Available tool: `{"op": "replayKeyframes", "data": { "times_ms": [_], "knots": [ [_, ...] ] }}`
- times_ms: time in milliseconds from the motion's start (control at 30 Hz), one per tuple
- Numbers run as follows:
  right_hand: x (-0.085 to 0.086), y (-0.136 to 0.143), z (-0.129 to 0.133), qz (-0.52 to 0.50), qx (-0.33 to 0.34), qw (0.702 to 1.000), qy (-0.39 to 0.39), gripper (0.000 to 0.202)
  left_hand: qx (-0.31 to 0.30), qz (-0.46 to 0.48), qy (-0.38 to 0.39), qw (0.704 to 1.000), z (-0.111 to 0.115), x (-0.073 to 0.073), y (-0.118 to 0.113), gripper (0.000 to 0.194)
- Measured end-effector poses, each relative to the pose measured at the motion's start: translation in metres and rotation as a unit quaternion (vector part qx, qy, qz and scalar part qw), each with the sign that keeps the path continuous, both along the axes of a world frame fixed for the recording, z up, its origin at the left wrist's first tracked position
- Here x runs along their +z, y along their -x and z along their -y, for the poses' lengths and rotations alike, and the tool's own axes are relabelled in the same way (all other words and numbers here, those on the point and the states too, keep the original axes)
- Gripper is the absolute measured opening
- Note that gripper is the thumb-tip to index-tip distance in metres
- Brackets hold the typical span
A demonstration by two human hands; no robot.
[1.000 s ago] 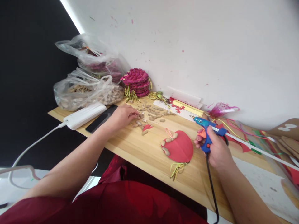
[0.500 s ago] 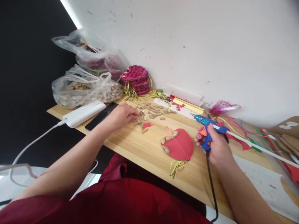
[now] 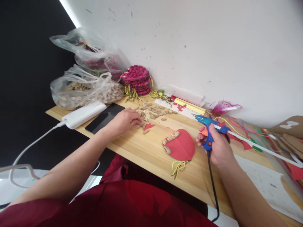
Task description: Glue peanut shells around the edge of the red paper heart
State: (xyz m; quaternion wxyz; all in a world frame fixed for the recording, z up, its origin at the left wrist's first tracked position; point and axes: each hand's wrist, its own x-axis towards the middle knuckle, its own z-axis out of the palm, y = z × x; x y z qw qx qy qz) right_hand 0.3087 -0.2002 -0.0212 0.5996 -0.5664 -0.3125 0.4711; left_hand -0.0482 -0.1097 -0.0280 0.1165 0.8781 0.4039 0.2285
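My right hand (image 3: 219,145): wrapped around a blue glue gun (image 3: 205,127). My left hand (image 3: 125,121): fingers bent at the loose peanuts (image 3: 153,114), grip hidden, cannot tell. Red disc (image 3: 184,145): on the tabletop (image 3: 142,148) between my hands, peanuts along one edge, yellow-green tassel below.

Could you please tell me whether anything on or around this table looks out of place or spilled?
Pink specks mark the white wall like splashed dye, and pink-stained plastic lies crumpled beside it. Peanuts lie scattered near the left hand, though perhaps deliberately.
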Motion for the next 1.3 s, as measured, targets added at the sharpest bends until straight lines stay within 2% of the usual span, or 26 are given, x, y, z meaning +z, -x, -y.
{"op": "replayKeyframes", "data": {
  "times_ms": [133, 233, 467, 600, 700, 800, 900, 967, 1033, 1300],
  "knots": [
    [0.001, 0.001, -0.001, 0.006, 0.0, 1.0, 0.005, 0.055, 0.047, 0.004, 0.022, 0.999, 0.004, 0.004, -0.003, 0.018],
    [0.001, 0.001, -0.001, 0.011, -0.007, 1.0, 0.016, 0.057, 0.051, 0.005, 0.013, 0.999, 0.003, 0.003, -0.001, 0.018],
    [0.0, 0.0, -0.001, 0.017, -0.003, 1.0, 0.011, 0.056, -0.032, 0.013, -0.004, 0.999, 0.003, -0.002, 0.006, 0.015],
    [-0.002, -0.001, -0.002, 0.018, 0.005, 1.0, 0.007, 0.055, -0.047, 0.01, 0.002, 0.999, 0.004, -0.005, 0.006, 0.018],
    [-0.002, -0.001, -0.002, 0.019, 0.004, 1.0, 0.008, 0.055, -0.026, 0.013, 0.005, 1.0, 0.005, -0.004, 0.002, 0.019],
    [0.0, -0.001, -0.002, 0.019, -0.001, 1.0, 0.016, 0.056, 0.045, 0.013, 0.022, 0.999, 0.006, 0.002, -0.001, 0.02],
    [0.001, 0.0, -0.002, 0.022, -0.007, 1.0, 0.021, 0.057, 0.094, -0.002, 0.078, 0.993, 0.004, 0.008, 0.0, 0.02],
    [0.001, 0.001, -0.002, 0.021, -0.005, 1.0, 0.015, 0.057, 0.099, -0.01, 0.121, 0.988, 0.001, 0.009, 0.002, 0.019],
    [0.001, 0.001, -0.002, 0.018, -0.003, 1.0, 0.011, 0.056, 0.102, -0.013, 0.132, 0.986, -0.003, 0.008, 0.003, 0.018],
    [-0.004, -0.003, -0.001, 0.011, 0.006, 1.0, 0.004, 0.052, 0.074, 0.016, 0.056, 0.996, -0.008, -0.004, 0.0, 0.017]
  ]
}}
